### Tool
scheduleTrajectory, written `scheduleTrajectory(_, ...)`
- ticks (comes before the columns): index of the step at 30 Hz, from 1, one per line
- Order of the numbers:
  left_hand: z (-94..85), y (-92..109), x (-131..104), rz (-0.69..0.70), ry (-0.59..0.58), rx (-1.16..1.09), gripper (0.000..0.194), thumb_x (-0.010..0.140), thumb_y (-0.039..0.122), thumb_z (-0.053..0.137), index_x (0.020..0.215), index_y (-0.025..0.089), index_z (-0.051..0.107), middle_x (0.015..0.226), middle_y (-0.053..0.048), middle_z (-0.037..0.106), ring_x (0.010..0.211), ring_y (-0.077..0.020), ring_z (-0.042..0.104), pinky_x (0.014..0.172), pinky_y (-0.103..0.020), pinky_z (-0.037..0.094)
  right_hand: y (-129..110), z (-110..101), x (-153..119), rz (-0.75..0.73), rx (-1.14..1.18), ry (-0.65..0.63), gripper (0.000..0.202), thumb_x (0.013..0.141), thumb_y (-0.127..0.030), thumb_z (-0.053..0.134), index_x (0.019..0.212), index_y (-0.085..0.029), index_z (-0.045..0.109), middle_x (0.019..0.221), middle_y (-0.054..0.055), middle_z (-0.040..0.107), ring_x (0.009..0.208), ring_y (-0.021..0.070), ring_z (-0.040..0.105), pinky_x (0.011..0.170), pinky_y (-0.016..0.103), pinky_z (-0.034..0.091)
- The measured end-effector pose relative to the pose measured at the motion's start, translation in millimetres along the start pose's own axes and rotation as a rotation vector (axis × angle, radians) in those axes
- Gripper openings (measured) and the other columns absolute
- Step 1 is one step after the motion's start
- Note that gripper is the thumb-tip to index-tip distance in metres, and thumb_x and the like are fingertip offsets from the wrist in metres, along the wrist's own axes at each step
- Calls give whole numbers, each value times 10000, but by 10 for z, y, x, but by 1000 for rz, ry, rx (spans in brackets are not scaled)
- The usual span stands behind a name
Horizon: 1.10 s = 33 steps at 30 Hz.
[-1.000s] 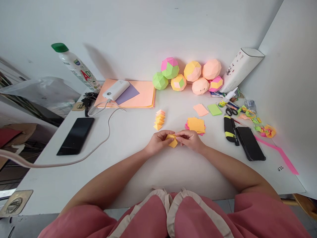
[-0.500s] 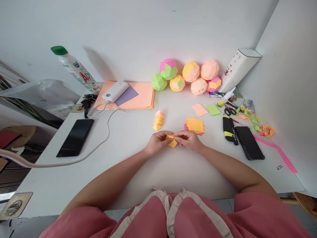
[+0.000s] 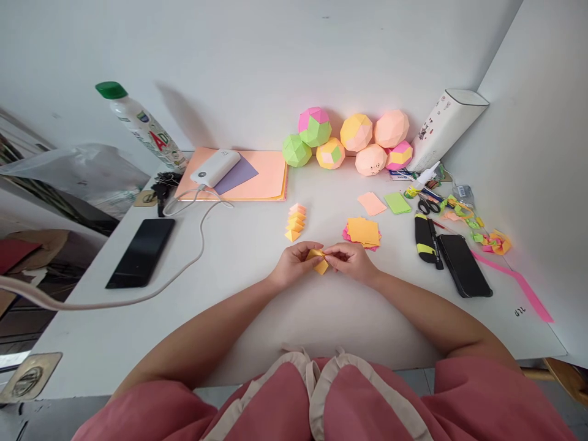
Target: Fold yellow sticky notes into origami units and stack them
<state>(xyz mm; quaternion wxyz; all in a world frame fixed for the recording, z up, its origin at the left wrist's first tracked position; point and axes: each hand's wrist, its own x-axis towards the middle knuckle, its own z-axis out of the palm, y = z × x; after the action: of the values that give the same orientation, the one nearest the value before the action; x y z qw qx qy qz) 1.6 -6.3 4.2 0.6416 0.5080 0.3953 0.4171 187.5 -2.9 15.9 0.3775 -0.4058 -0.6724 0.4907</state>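
My left hand (image 3: 294, 263) pinches the left side of a small folded orange paper (image 3: 321, 267). The fingertips of my right hand (image 3: 351, 260) grip the same paper at its upper right edge. Just beyond my left hand stands a short row of folded orange and peach pieces (image 3: 296, 223). Behind my right hand lies a stack of orange and pink square notes (image 3: 363, 232). Farther back are a few peach notes (image 3: 372, 203) and a pad of green notes (image 3: 397, 203). Part of the held paper is covered by my fingers.
Several paper balls (image 3: 356, 132) rest against the wall. At right are a glue bottle (image 3: 421, 180), scissors (image 3: 429, 205), a cutter (image 3: 425, 237) and a black phone (image 3: 464, 265). At left are another phone (image 3: 140, 253), a power bank (image 3: 215, 168) with cable and a spray bottle (image 3: 147, 131).
The held orange paper has changed shape slightly between my fingers, its upper part now bent. Both hands keep their grip in nearly the same place. The view has shifted a little.
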Motion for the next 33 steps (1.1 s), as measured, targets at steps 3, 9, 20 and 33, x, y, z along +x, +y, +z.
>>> scheduleTrajectory(3,12,10,-3,10,24,14,346,687,341,695,966,157,607,818,-29,644,750,-145,603,705,-306,481,-8,6,-1,-20,-36,2,200,765,-326,606,880,-176,672,754,42,663,507,112,578,461,258,491)
scheduleTrajectory(9,32,9,-19,77,45,167,300,749,378,631,960,167,594,715,-4,570,589,-96,533,562,-251,456,-29,40,0,-84,-130,10,185,762,-311,615,868,-168,664,749,47,661,526,106,560,456,237,463)
scheduleTrajectory(20,44,56,-46,309,47,513,180,823,319,549,866,185,661,793,-43,573,600,-99,478,503,-227,381,-33,49,-5,-176,-180,30,109,782,-249,584,774,-158,644,636,22,609,498,89,488,441,219,412)
scheduleTrajectory(33,41,54,-48,327,105,412,177,815,319,568,832,183,680,765,-49,588,695,-134,550,619,-265,457,20,30,10,-262,-258,38,153,811,-218,560,905,-158,665,646,35,602,532,109,515,480,245,436)
